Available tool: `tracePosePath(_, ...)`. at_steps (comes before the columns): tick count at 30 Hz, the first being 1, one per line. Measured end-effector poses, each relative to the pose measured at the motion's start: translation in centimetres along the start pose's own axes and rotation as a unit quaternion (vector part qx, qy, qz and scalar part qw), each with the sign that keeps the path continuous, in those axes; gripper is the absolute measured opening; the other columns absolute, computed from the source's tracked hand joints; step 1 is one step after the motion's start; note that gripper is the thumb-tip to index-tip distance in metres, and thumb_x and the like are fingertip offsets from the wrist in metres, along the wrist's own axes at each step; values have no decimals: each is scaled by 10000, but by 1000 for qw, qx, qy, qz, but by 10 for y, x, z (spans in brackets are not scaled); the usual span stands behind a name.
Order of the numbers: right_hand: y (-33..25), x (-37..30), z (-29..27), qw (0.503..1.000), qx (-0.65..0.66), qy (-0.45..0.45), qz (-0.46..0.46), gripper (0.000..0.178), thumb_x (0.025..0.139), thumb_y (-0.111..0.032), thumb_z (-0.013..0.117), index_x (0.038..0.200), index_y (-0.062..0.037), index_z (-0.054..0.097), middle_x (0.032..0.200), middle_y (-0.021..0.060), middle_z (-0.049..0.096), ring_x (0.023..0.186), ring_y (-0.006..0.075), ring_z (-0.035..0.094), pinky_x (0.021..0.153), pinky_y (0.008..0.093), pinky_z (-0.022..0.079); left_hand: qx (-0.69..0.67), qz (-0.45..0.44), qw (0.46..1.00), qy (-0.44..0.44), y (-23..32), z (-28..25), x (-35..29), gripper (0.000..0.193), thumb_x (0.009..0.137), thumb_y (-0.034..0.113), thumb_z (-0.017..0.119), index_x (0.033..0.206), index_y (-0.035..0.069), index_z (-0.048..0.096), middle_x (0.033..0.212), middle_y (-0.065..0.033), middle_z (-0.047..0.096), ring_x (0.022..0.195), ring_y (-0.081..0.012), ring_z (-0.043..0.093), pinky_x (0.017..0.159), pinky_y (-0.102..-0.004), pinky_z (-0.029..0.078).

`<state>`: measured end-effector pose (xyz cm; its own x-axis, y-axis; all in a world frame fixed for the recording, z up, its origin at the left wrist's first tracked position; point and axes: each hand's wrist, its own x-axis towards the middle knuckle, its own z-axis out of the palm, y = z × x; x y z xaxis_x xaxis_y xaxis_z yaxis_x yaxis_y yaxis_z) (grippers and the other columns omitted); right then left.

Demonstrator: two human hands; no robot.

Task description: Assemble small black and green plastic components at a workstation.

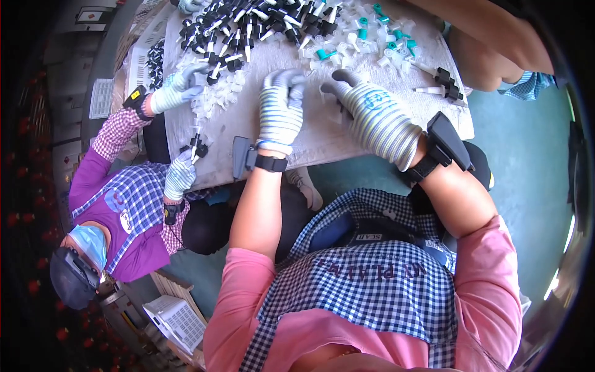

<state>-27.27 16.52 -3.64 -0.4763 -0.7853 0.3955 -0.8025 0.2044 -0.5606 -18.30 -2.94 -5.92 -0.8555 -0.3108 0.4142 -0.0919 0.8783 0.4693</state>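
Observation:
Both of my hands wear white knitted gloves with blue stripes and grey fingertips. My left hand (282, 111) is over the middle of the table (229, 149), its fingers curled; whatever they hold, if anything, is hidden. To its right, my right hand (375, 115) has bent fingers, with a small dark piece partly showing beneath them that I cannot identify. Beyond my hands lie a heap of black pump-like fittings with white stems (248, 28), and loose translucent plastic pieces (353, 43) with teal pieces (325, 54) among them.
At the right table edge lie several black fittings with white stems (445, 87). A co-worker (133, 211) at left holds a black fitting (197, 146) beside a small translucent heap (217, 93). Another person's arm (496, 37) reaches in at top right. A white crate (176, 319) stands lower left.

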Motion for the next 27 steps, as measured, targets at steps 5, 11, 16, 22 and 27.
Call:
tracePosePath(5, -17, 13, -6, 965, 198, -89, 149, 306, 945, -163, 596, 1231, -56, 602, 1082, 211, 653, 863, 327, 679, 783, 399, 526, -460, -275, 843, 36, 31, -13, -2, 299, 1035, 318, 503, 1196, 83, 595, 1065, -12, 632, 847, -75, 547, 763, -236, 481)
tracePosePath(11, -16, 13, 25, 904, 390, -70, 160, 469, 974, -348, 601, 1284, 3, 574, 1007, 192, 708, 946, 233, 686, 840, 337, 515, -523, -229, 816, 85, 60, -6, -6, 307, 1010, 330, 559, 1193, 88, 605, 983, 9, 592, 808, -68, 510, 764, -243, 466)
tracePosePath(16, -24, 13, 29, 802, 580, -44, 132, 486, 963, -203, 640, 1387, -7, 507, 1144, 99, 679, 1028, 120, 596, 895, 291, 497, -487, -164, 853, 94, 48, -2, -12, 294, 1015, 282, 537, 1208, 70, 601, 1112, -34, 617, 1004, -85, 547, 866, -275, 467)
tracePosePath(22, -20, 18, 38, 780, 596, -98, 164, 425, 918, -183, 701, 1281, -10, 565, 1037, 33, 663, 951, 97, 586, 878, 263, 497, -587, -218, 775, 87, 64, -18, -9, 289, 1014, 253, 529, 1207, 47, 588, 1114, -104, 646, 875, -189, 667, 719, -314, 577)
tracePosePath(27, -30, 23, 36, 734, 650, -89, 175, 369, 895, -176, 725, 1191, -7, 585, 957, 29, 652, 905, 89, 587, 853, 254, 500, -647, -206, 727, 96, 59, -23, -5, 258, 1008, 221, 531, 1192, 51, 592, 1114, -140, 658, 893, -234, 678, 739, -357, 597)
